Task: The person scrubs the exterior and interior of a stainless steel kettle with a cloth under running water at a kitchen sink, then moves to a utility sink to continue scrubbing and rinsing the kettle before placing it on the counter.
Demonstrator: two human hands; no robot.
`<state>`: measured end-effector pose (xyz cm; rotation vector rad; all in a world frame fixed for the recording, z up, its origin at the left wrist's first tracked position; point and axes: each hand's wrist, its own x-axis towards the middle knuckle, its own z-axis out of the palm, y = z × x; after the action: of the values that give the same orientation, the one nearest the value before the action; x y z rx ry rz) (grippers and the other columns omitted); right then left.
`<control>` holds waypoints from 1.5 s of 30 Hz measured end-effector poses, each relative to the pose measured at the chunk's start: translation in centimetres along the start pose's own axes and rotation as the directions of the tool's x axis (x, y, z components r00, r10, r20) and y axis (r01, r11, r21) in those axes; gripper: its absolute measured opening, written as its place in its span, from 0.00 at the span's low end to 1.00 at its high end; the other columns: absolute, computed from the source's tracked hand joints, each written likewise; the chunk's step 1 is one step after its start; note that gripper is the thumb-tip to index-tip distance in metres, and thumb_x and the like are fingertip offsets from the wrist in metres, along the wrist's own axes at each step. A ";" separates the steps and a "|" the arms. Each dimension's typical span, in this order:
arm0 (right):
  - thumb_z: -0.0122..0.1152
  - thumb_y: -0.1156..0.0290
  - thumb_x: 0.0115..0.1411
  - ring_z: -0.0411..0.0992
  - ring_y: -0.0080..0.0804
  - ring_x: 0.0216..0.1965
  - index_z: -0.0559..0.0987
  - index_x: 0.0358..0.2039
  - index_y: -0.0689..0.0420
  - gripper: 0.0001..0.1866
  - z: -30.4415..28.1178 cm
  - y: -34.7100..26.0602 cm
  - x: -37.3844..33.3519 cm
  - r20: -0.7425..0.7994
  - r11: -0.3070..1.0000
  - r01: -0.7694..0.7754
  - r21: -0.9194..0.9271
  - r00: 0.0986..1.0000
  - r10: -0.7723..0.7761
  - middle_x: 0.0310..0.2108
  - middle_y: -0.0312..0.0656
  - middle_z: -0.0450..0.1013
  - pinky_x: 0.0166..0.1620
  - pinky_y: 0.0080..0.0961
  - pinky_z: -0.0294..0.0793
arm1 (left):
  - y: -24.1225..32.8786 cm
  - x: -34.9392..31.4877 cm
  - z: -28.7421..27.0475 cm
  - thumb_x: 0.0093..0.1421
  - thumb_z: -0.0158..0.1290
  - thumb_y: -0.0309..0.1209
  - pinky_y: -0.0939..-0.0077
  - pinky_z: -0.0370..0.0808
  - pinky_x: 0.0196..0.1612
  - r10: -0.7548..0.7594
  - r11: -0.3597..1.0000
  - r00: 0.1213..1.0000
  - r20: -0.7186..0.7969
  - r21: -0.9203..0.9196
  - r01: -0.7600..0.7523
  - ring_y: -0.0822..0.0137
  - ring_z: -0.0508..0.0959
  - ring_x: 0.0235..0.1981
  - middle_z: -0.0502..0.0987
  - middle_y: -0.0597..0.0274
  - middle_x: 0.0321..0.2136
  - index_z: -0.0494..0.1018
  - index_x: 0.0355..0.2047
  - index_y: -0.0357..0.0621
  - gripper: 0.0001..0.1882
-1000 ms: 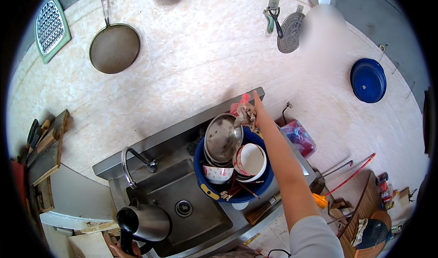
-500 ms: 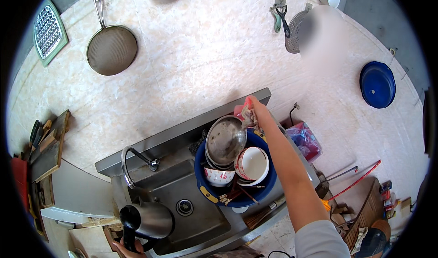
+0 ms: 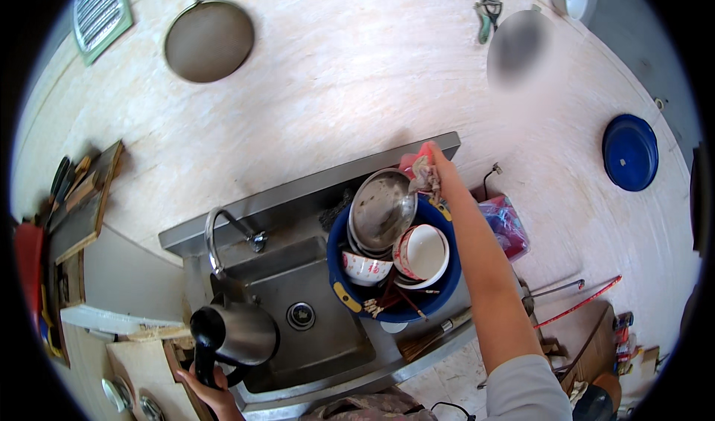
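My left hand (image 3: 212, 391) is closed round the black handle of a stainless steel kettle (image 3: 249, 333), which is held over the left side of the steel sink (image 3: 320, 350). At the back of the counter my right hand (image 3: 441, 160) grips a crumpled, light-coloured cloth (image 3: 423, 177). Something pink (image 3: 409, 165) shows against it; its kind is unclear. Just below sits a blue basin (image 3: 337, 268), holding a round metal lid or pan (image 3: 381, 211), a white bowl (image 3: 427, 253), a red-patterned bowl (image 3: 365, 270) and several chopsticks (image 3: 387, 296).
A curved faucet (image 3: 214, 235) rises behind the sink. Right of the basin lie a small brush broom (image 3: 426, 343) and a plastic-wrapped red package (image 3: 505, 227). Knives stand by a wooden board (image 3: 89, 205) at left. A strainer (image 3: 208, 41) and a blue dish (image 3: 630, 153) hang on the wall.
The head view has tilted, so the wall items sit higher and the scene lies slightly further right. Both hands keep their holds, with little movement relative to the sink and basin.
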<state>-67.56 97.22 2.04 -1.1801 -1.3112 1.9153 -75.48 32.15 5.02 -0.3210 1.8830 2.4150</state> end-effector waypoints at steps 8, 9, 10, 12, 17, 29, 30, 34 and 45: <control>0.52 0.53 0.60 0.75 0.31 0.29 0.73 0.43 0.56 0.20 4.2 1.0 -11.6 0.194 0.925 0.147 0.350 0.955 -0.225 0.33 0.39 0.73 0.32 0.27 0.77 | 1.8 -0.8 -0.2 0.61 0.30 0.64 0.85 0.51 0.09 -0.072 0.990 0.988 0.134 -0.108 0.087 0.78 0.54 0.04 0.58 0.71 0.05 0.66 0.22 0.43 0.36; 0.50 0.56 0.62 0.72 0.24 0.25 0.74 0.34 0.57 0.16 8.3 0.2 -16.5 0.019 0.926 0.197 0.322 0.977 -0.214 0.29 0.38 0.74 0.27 0.22 0.73 | 1.9 -1.0 -0.3 0.61 0.29 0.64 0.84 0.52 0.10 -0.098 0.983 0.988 0.123 -0.145 0.116 0.77 0.53 0.04 0.57 0.71 0.05 0.66 0.21 0.43 0.36; 0.51 0.58 0.61 0.72 0.24 0.25 0.74 0.36 0.56 0.14 9.6 1.5 -18.5 0.082 0.932 0.229 0.280 0.962 -0.261 0.29 0.37 0.73 0.28 0.22 0.74 | 2.0 -1.2 0.0 0.61 0.28 0.63 0.84 0.52 0.10 -0.124 0.970 0.982 0.140 -0.192 0.150 0.76 0.53 0.04 0.56 0.71 0.04 0.65 0.20 0.43 0.36; 0.55 0.63 0.60 0.73 0.24 0.26 0.74 0.38 0.54 0.10 11.4 4.5 -21.9 0.203 0.932 0.296 0.207 0.919 -0.337 0.28 0.37 0.72 0.29 0.24 0.76 | 2.3 -1.7 0.4 0.61 0.29 0.64 0.81 0.52 0.13 -0.196 0.944 0.969 0.151 -0.238 0.228 0.74 0.50 0.04 0.53 0.72 0.03 0.63 0.17 0.44 0.35; 0.62 0.67 0.53 0.71 0.39 0.34 0.72 0.40 0.56 0.15 21.7 12.4 -34.7 0.333 0.617 0.732 -0.289 0.681 -0.652 0.32 0.45 0.69 0.36 0.33 0.71 | 1.8 -3.4 2.4 0.61 0.30 0.63 0.80 0.58 0.19 -0.282 0.925 0.949 0.142 -0.220 0.308 0.74 0.49 0.05 0.50 0.73 0.04 0.63 0.20 0.43 0.34; 0.57 0.75 0.52 0.71 0.47 0.38 0.77 0.38 0.54 0.12 25.4 18.5 -36.3 0.337 0.600 0.719 -0.349 0.694 -0.636 0.35 0.45 0.73 0.41 0.41 0.69 | 1.7 -5.4 1.5 0.65 0.32 0.56 0.78 0.52 0.13 -0.139 0.972 0.983 0.123 -0.174 0.159 0.71 0.54 0.08 0.55 0.67 0.06 0.62 0.22 0.38 0.32; 0.57 0.75 0.51 0.70 0.48 0.39 0.77 0.39 0.53 0.12 25.5 18.3 -38.4 0.351 0.531 0.778 -0.336 0.627 -0.695 0.37 0.46 0.73 0.42 0.42 0.69 | 1.5 -5.2 1.5 0.65 0.32 0.56 0.78 0.52 0.13 -0.163 0.966 0.983 0.089 -0.187 0.177 0.71 0.54 0.08 0.55 0.66 0.06 0.62 0.22 0.38 0.32; 0.58 0.75 0.51 0.70 0.48 0.41 0.78 0.39 0.54 0.13 27.4 17.0 -40.9 0.389 0.483 0.846 -0.223 0.532 -0.752 0.38 0.47 0.72 0.44 0.43 0.68 | 1.5 -5.1 1.9 0.64 0.34 0.56 0.78 0.52 0.12 -0.185 0.969 0.982 0.033 -0.162 0.188 0.71 0.55 0.08 0.57 0.64 0.07 0.62 0.21 0.37 0.32; 0.55 0.78 0.54 0.71 0.47 0.38 0.76 0.38 0.59 0.10 26.2 16.1 -40.7 0.365 0.479 0.850 -0.221 0.527 -0.767 0.35 0.46 0.74 0.43 0.36 0.69 | 1.5 -5.3 1.1 0.64 0.32 0.56 0.81 0.53 0.13 -0.164 0.986 0.980 0.114 0.020 0.163 0.73 0.52 0.05 0.55 0.69 0.04 0.63 0.19 0.42 0.31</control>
<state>-70.37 46.46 5.82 -0.2904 -1.9601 1.0850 -70.70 33.27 7.81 -0.3154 1.7480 2.2653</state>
